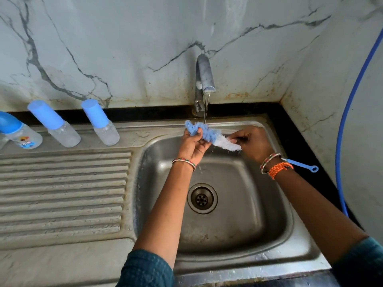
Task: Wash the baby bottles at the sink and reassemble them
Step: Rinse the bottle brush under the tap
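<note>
A: Both hands are over the basin of the steel sink [269,204], right under the tap [204,77], and water is running in a thin stream onto the bottle brush [209,135].

B: The left hand [193,145] has its fingers and thumb curled round the blue tip of the brush. The right hand [251,142] pinches it at the white bristles, and the blue handle [302,165] sticks out behind that wrist.

A: Where are the bottles?

B: Well off to the left of the left hand, on the ledge above the ribbed draining board [62,193]. Two clear bottles with tall blue caps, one [55,124] farther out, one [101,123] nearer the hand, both capped. A third bottle [19,133] with a rounded blue top and a printed picture stands at the picture's edge.

A: And the room?

B: Grey-veined marble wall [124,48] behind the tap, with rusty staining low along the joint. A black table [300,137] edges the sink beyond and to the right of the right hand. A blue hose [348,112] hangs down the side wall there. Droplets fall below the hands toward the drain [202,198].
</note>
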Tool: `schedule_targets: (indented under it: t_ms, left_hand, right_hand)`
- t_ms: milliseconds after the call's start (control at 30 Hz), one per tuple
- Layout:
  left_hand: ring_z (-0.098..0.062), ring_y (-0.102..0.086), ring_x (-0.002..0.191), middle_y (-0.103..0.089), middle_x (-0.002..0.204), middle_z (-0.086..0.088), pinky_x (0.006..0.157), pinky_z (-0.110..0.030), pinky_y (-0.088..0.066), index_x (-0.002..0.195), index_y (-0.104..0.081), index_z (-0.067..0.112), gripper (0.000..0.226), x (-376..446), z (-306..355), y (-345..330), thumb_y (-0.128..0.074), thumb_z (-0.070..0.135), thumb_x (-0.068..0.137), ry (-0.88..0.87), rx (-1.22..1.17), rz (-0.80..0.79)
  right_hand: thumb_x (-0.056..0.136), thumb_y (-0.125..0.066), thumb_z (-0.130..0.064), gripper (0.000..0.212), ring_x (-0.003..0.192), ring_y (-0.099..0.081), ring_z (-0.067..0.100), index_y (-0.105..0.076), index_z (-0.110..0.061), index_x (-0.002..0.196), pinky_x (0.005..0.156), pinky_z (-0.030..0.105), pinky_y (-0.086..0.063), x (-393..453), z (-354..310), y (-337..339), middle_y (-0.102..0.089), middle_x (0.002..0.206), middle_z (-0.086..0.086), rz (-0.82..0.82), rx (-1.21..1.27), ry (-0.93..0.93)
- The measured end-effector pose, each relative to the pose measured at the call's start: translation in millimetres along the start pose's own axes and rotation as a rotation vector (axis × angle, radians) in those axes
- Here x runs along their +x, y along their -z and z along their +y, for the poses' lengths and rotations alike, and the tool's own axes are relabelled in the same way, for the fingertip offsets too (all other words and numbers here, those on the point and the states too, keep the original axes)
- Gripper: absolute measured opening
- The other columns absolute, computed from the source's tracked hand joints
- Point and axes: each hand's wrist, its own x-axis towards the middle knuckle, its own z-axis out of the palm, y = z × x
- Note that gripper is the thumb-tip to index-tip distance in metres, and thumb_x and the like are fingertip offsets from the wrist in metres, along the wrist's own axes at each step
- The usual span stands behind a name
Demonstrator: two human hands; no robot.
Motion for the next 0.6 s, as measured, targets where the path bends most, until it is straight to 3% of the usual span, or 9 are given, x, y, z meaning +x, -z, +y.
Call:
schedule_targets:
  t_ms: [133,267,400,433,500,600]
  left_hand:
    - [-0.027,-0.064,0.089,-0.063,0.095,-0.014,0.071,-0.042,-0.057,0.092,-0.052,0.01,0.028,-3.2,-2.8,-1.4,-0.038,-0.014,0.092,0.113,0.052,-0.046]
    - [-0.03,-0.066,0.079,-0.064,0.082,-0.016,0.078,-0.045,-0.055,0.088,-0.054,0.006,0.011,-4.8,5.5,-5.4,-0.045,0.01,0.093,0.164,0.025,0.008]
    - [-0.029,-0.061,0.089,-0.062,0.092,-0.015,0.094,-0.048,-0.047,0.091,-0.054,0.006,0.015,2.5,17.4,-7.3,-0.049,0.019,0.097,0.112,0.121,0.136]
    - [-0.029,-0.061,0.092,-0.062,0.092,-0.015,0.095,-0.047,-0.046,0.091,-0.054,0.006,0.015,5.0,21.8,-7.0,-0.049,0.019,0.097,0.106,0.16,0.167]
    - [-0.028,-0.06,0.097,-0.062,0.091,-0.013,0.088,-0.043,-0.048,0.091,-0.054,0.007,0.016,9.5,28.5,-6.7,-0.05,0.021,0.097,0.107,0.262,0.21]
    - [-0.022,-0.065,0.076,-0.063,0.09,-0.012,0.068,-0.036,-0.057,0.094,-0.056,0.007,0.017,15.3,29.2,-6.3,-0.055,0.024,0.095,0.109,0.41,0.245]
  right_hand:
    - [0.078,-0.069,0.008,0.014,0.083,-0.067,0.02,-0.075,0.002,0.089,0.085,0.031,-0.053,-10.1,11.1,17.4,-0.073,0.09,0.017,0.037,0.007,-0.016]
    - [0.078,-0.069,0.008,0.015,0.081,-0.066,0.015,-0.075,0.003,0.09,0.082,0.024,-0.05,-11.3,5.9,19.6,-0.073,0.092,0.015,0.052,-0.022,0.02]
    - [0.081,-0.07,0.002,0.016,0.06,-0.06,-0.006,-0.072,0.001,0.097,0.057,0.009,-0.047,7.3,-4.5,18.6,-0.071,0.088,0.012,-0.229,0.225,-0.163]
    - [0.083,-0.069,-0.002,0.018,0.061,-0.062,-0.005,-0.071,0.001,0.1,0.057,0.009,-0.047,16.9,-7.7,16.5,-0.07,0.088,0.011,-0.278,0.256,-0.18]
    - [0.086,-0.067,-0.009,0.016,0.074,-0.065,0.008,-0.069,-0.003,0.101,0.07,0.018,-0.053,39.4,-15.1,8.5,-0.069,0.096,0.014,-0.278,0.339,-0.217]
    - [0.089,-0.064,-0.011,0.012,0.081,-0.063,0.015,-0.066,-0.009,0.1,0.074,0.031,-0.057,78.6,-29.2,-21.0,-0.067,0.106,0.013,-0.176,0.369,-0.248]
